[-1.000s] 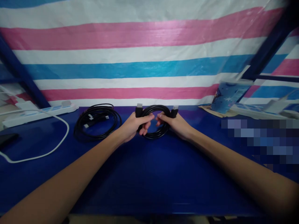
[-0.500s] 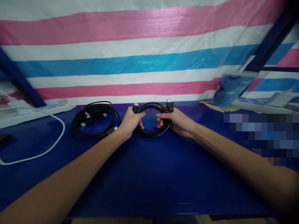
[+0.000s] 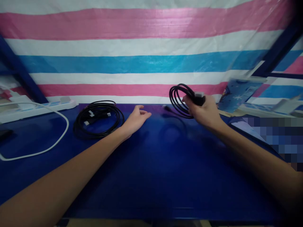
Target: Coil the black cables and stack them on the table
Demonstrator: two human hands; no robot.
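Note:
In my right hand (image 3: 204,108) is a coiled black HDMI cable (image 3: 174,97), raised above the blue table (image 3: 151,176). One of its plugs (image 3: 199,98) shows at my fingers, while the other end (image 3: 167,107) hangs out to the left of the coil, blurred. My left hand (image 3: 136,119) is empty, its fingers apart, low over the table. Just left of it lie more coiled black cables (image 3: 99,135), with several plugs inside the loops. My left forearm partly covers their near right side.
White power strips stand at the back left (image 3: 54,107) and back right (image 3: 262,108). A white cord (image 3: 62,135) curves over the table's left side. At the right are a blue patterned cup (image 3: 239,94) and a partly pixelated flat object (image 3: 248,130). A striped sheet (image 3: 142,64) hangs behind.
My left hand has let go of the coiled cable. My right hand has lifted it and carried it to the right, and one plug end has come loose from the coil.

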